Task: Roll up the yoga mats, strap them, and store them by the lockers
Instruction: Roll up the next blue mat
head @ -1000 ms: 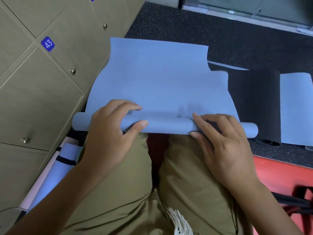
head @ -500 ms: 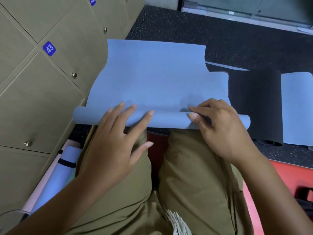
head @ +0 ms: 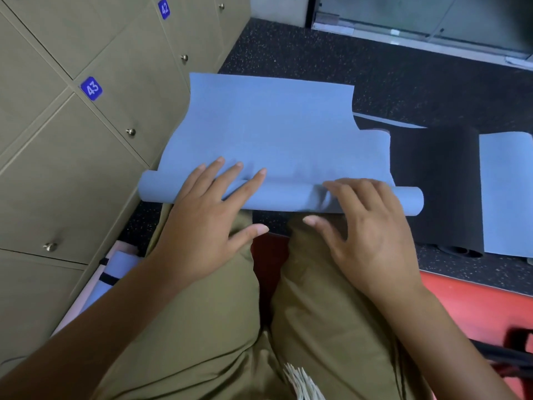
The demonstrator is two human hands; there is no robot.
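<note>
A blue yoga mat [head: 271,125] lies spread on the dark floor in front of my knees, its near end rolled into a thin tube [head: 288,196]. My left hand [head: 207,217] presses flat on the left part of the roll with straight fingers. Over the right part of the roll lies my right hand [head: 360,223], fingers spread and laid on it, thumb at its near side. A strapped blue rolled mat [head: 112,272] with a black band lies by the lockers at lower left.
Olive lockers [head: 86,140] numbered 42 and 43 stand along the left. A dark rolled mat [head: 435,186] and another blue mat [head: 507,194] lie to the right. A red mat [head: 476,307] is under my knees; black straps [head: 510,353] lie at the lower right edge.
The roll has moved forward and grown a little. My left hand went from gripping the roll to pressing flat on it; my right hand's fingers have flattened over it.
</note>
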